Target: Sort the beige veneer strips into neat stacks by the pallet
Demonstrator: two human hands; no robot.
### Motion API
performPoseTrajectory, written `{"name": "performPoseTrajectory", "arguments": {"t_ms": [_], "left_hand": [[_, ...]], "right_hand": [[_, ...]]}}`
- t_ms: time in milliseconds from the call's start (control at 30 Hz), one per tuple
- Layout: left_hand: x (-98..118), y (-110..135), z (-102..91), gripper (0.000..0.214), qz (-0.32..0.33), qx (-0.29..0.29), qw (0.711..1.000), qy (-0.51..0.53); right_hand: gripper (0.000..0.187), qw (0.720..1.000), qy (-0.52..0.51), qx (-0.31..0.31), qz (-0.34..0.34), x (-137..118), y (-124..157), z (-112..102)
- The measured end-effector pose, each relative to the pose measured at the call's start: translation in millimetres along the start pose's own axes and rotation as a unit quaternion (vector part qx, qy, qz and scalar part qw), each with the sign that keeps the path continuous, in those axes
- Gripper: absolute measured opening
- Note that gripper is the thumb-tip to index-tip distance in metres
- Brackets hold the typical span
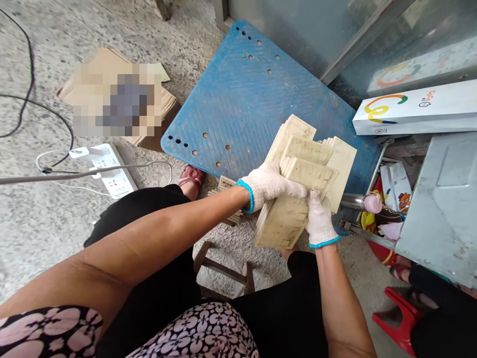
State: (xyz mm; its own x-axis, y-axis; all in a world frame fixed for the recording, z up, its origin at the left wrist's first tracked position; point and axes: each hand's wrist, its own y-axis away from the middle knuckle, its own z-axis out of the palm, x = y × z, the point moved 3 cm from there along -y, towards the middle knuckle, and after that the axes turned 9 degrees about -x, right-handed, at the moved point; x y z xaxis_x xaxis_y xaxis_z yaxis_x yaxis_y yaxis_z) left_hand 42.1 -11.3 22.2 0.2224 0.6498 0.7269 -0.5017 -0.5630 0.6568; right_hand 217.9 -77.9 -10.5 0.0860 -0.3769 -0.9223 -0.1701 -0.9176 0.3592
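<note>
My left hand (274,185), in a white knit glove with a blue cuff, is closed on the near-left edge of a pile of thin pale wooden boards (283,221). My right hand (321,220), gloved the same way, grips the boards' right side, its fingertips close to the left hand's. The boards are flat, stacked unevenly, and some have dark smudges. More thin boards (345,164) stand in a stack just beyond, at the edge of the blue plastic platform (238,94). Fingers under the boards are hidden.
A power strip (124,181) with cords lies at left, near a cardboard box (100,59) partly blurred out. A wooden stool (227,271) stands below me. At right are a long white box (413,109), a metal cabinet (443,189), a red stool (397,315) and another person's legs.
</note>
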Motion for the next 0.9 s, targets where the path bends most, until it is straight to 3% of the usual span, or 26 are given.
{"name": "performPoseTrajectory", "arguments": {"t_ms": [133,333,433,533,700,800,900], "left_hand": [[-5,14,10.2,0.062,0.014,-0.033,0.999,0.003],[-14,22,14.6,0.052,-0.015,-0.029,0.98,-0.196],[-17,24,19.1,0.048,-0.021,-0.053,0.969,-0.242],[-19,27,24.6,0.046,-0.021,-0.081,0.965,-0.249],[-25,24,30.9,0.05,0.018,-0.086,0.96,-0.266],[-27,21,35.1,0.047,0.037,-0.094,0.954,-0.281],[-29,16,37.4,0.061,0.015,-0.104,0.955,-0.276]], "right_hand": [[0.061,0.996,0.04,-0.078,-0.007,-3,8,-19],[0.059,0.983,0.02,-0.151,0.102,0,21,-33],[0.065,0.978,-0.037,-0.186,0.086,-4,27,-39],[0.059,0.978,-0.013,-0.194,0.075,-9,33,-50],[0.057,0.973,0.06,-0.188,0.122,-13,45,-59],[0.054,0.972,0.105,-0.191,0.085,-18,52,-57],[0.056,0.976,0.138,-0.164,0.036,-23,58,-58]]}}
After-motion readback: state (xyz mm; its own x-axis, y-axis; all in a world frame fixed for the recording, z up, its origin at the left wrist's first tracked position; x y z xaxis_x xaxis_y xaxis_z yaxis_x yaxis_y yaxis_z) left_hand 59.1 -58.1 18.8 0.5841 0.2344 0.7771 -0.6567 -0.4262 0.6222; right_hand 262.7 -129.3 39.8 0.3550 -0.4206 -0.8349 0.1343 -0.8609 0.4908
